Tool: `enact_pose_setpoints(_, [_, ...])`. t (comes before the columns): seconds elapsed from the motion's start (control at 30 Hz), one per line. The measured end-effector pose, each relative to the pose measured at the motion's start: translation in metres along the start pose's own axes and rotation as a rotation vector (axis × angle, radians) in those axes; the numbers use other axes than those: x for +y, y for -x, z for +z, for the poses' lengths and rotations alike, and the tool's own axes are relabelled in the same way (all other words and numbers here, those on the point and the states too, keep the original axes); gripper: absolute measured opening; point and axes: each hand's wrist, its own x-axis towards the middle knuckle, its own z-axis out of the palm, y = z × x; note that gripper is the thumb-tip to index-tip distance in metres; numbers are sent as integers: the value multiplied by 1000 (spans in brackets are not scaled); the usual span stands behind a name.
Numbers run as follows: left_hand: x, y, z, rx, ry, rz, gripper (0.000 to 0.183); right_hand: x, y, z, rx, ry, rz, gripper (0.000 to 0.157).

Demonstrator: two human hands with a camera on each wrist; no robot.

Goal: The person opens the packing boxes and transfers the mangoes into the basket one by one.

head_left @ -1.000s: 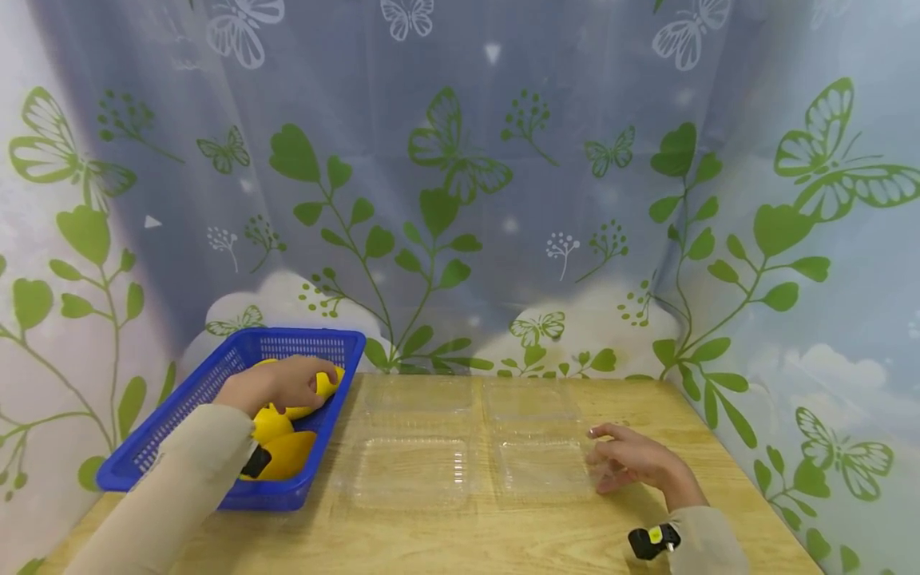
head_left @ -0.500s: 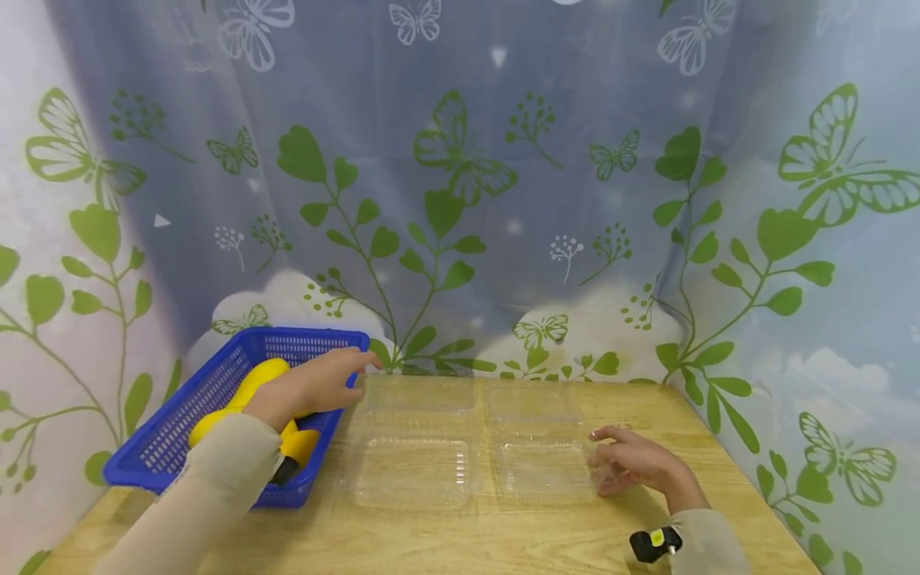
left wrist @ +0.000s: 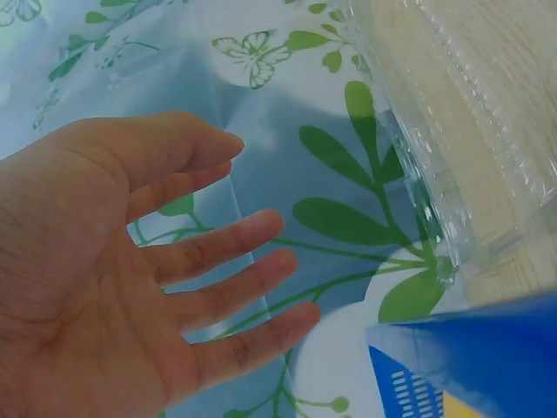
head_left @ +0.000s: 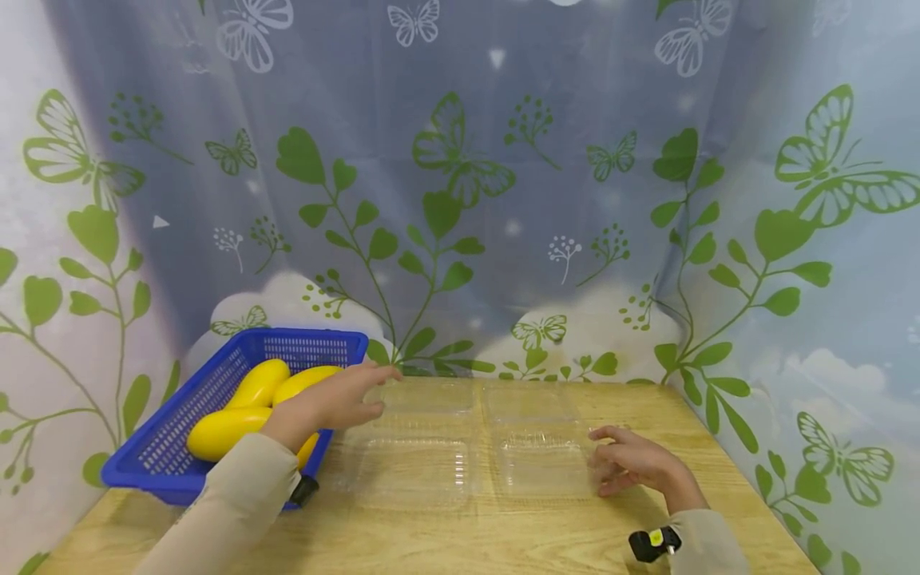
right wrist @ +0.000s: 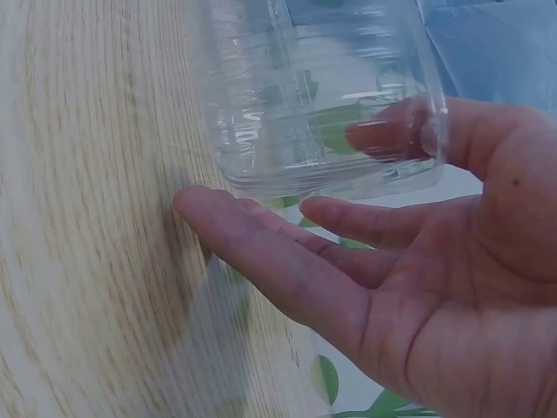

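Observation:
My left hand (head_left: 332, 406) hovers by the right rim of a blue plastic basket (head_left: 122, 473). Its fingers are spread and the palm (left wrist: 87, 296) holds nothing. Inside the basket lie several smooth yellow mango-shaped fruits (head_left: 228, 431), partly hidden by my left arm. Two clear plastic clamshell boxes stand open on the table, a left box (head_left: 410, 479) and a right box (head_left: 542, 473). My right hand (head_left: 636, 463) stays beside the right box with fingers loosely bent. In the right wrist view the thumb (right wrist: 392, 131) shows through or against the box's clear wall; contact is unclear.
The wooden table (head_left: 503, 547) runs under everything. A curtain (head_left: 474, 263) printed with leaves and butterflies hangs behind it and along both sides. The boxes' clear lids (head_left: 424, 395) lie toward the back. Each wrist wears a small black camera (head_left: 652, 543).
My left hand has come up out of the basket, away from the fruits, and moved right past the rim toward the left box. More yellow fruits now show. The right hand has stayed put.

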Motion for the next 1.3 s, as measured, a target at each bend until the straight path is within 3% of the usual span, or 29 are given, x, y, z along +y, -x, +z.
enact_pose_setpoints(0.37, [4, -5, 6, 0, -20, 42, 46, -3, 1, 0, -11, 13, -22, 66])
enact_pose_setpoints(0.7, [5, -7, 10, -17, -7, -2, 47, -2, -5, 6, 74, -2, -55, 58])
enact_pose_setpoints(0.97, [6, -4, 15, -8, 4, -6, 48, -3, -7, 7, 71, 9, -70, 62])
enact_pose_setpoints(1.3, [11, -5, 17, -3, -19, 10, 48, -7, -7, 7, 201, 36, -73, 72])
